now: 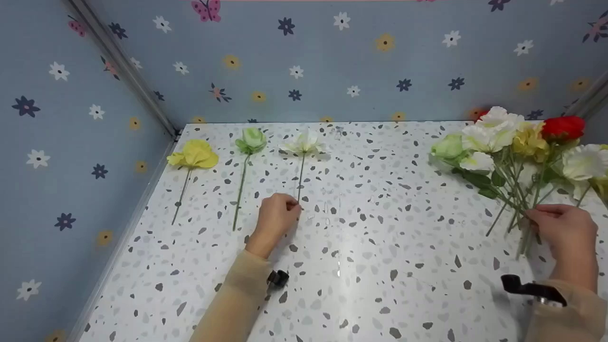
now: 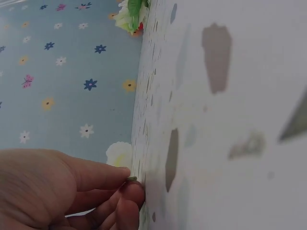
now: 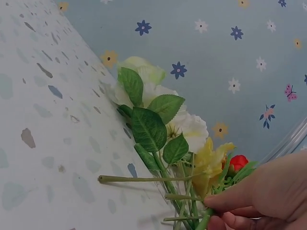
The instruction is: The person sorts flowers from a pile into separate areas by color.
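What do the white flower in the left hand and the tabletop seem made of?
White flower: perhaps matte fabric, looking thin, soft-edged and without obvious shine. Tabletop: maybe laminate or terrazzo, slightly glossy, grey-flecked with a bright reflected patch.

Booth-like enclosure [image 1: 125, 66], building type unclear, speckled white tabletop [image 1: 370, 228], flower-printed blue far panel [image 1: 327, 52], matching left panel [image 1: 52, 190], grey corner strip [image 1: 127, 69]

Rightmost yellow flower [image 1: 602, 188]; partly beyond frame
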